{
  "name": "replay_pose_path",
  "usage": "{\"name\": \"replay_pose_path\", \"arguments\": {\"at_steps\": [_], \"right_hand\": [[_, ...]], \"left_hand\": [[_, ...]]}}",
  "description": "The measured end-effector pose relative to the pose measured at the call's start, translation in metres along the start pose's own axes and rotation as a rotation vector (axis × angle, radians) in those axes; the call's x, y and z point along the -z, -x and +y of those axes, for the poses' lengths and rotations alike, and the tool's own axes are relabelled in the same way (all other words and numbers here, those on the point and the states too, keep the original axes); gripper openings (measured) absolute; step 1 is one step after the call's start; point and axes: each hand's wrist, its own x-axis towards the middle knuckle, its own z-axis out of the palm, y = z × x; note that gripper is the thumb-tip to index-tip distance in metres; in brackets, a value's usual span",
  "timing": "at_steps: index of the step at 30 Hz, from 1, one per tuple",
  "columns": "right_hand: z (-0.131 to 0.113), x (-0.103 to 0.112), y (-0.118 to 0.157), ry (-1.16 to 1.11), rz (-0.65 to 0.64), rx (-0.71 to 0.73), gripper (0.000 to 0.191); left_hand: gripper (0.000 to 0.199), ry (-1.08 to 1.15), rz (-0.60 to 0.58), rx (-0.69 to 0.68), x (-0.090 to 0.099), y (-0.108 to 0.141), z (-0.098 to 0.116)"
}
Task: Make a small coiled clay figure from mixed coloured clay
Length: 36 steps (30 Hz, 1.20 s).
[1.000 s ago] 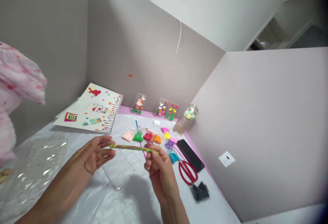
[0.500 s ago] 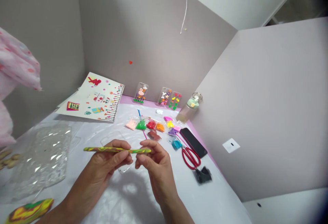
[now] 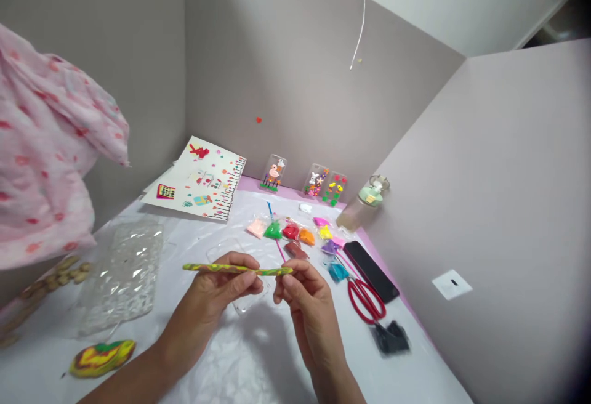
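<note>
Roll [image 3: 237,269], yellow-green and brown: lying crosswise between thumb and fingers of both hands, above table [image 3: 221,367], left end jutting past left hand [image 3: 231,284]. Left hand: pinching roll near middle, fingers curling. Right hand [image 3: 302,287]: closing thumb and fingertips on right end. Clear case [image 3: 242,307]: lying below hands, partly hidden. Clay lump [image 3: 102,358]: resting beside left forearm. Scissors [image 3: 367,300], red-handled: lying right of right hand, near phone [image 3: 372,271].
</note>
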Motion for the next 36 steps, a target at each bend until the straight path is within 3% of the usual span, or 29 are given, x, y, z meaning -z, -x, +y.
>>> {"name": "replay_pose_path", "arguments": {"at_steps": [4,7,9,11,15,18,21,24,26,29,30,32,33,36], "right_hand": [[0.002,0.005,-0.003,0.108,0.082,0.031,0.026],[0.003,0.004,0.001,0.349,0.167,0.207,0.021],[0.004,0.000,0.009,0.500,0.097,0.355,0.019],[0.007,-0.006,0.017,0.622,-0.053,0.488,0.027],[0.015,-0.011,0.028,0.858,-0.296,0.679,0.038],[0.015,-0.009,0.029,0.862,-0.241,0.764,0.038],[0.006,-0.007,0.023,0.677,0.012,0.698,0.028],[-0.003,-0.005,0.017,0.487,0.145,0.556,0.009],[-0.006,-0.003,0.014,0.395,0.167,0.474,0.006],[-0.004,0.000,0.009,0.255,0.214,0.374,0.009],[-0.003,0.001,0.007,0.206,0.225,0.338,0.011],[-0.001,0.003,0.004,0.118,0.238,0.271,0.014],[0.000,0.003,0.003,0.084,0.244,0.247,0.016],[0.000,0.003,0.001,0.019,0.252,0.220,0.019]], "left_hand": [[0.024,-0.119,0.055,-0.055,0.006,0.000,0.000],[0.017,-0.405,0.129,-0.260,0.012,0.000,0.000],[0.015,-0.585,0.084,-0.465,0.017,-0.001,-0.003],[0.026,-0.708,-0.014,-0.634,0.022,-0.003,-0.010],[0.042,-0.872,-0.124,-0.718,0.029,-0.006,-0.026],[0.044,-0.954,-0.066,-0.731,0.026,-0.004,-0.027],[0.028,-0.930,0.043,-0.753,0.019,0.002,-0.021],[0.005,-0.908,-0.055,-0.778,0.015,0.008,-0.019],[0.009,-0.926,-0.054,-0.828,0.016,0.011,-0.018],[0.022,-0.922,0.119,-0.904,0.019,0.013,-0.014],[0.021,-0.911,0.125,-0.904,0.019,0.014,-0.013],[0.011,-0.869,0.022,-0.865,0.018,0.017,-0.012],[0.009,-0.839,-0.083,-0.820,0.016,0.018,-0.013],[0.015,-0.704,-0.330,-0.529,0.004,0.021,-0.021]]}}
